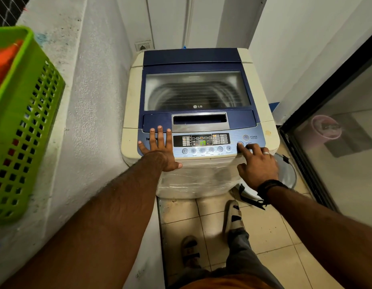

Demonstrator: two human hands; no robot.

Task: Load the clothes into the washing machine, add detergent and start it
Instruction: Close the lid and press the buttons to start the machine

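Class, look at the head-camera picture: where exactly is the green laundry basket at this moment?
The green laundry basket is at the far left of the head view, on the white ledge left of the washing machine, with something orange inside.

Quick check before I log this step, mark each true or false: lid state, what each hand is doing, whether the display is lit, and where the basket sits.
1. The washer lid is open. False: it is shut, and the drum shows through its window.
2. The right hand has its index fingertip on the start button. True.
3. The left hand grips the lid handle. False: it lies flat, fingers spread, on the left of the control panel.
4. The display is lit with green digits. True.
5. The green basket stands on the washer. False: it sits on the ledge to the left.
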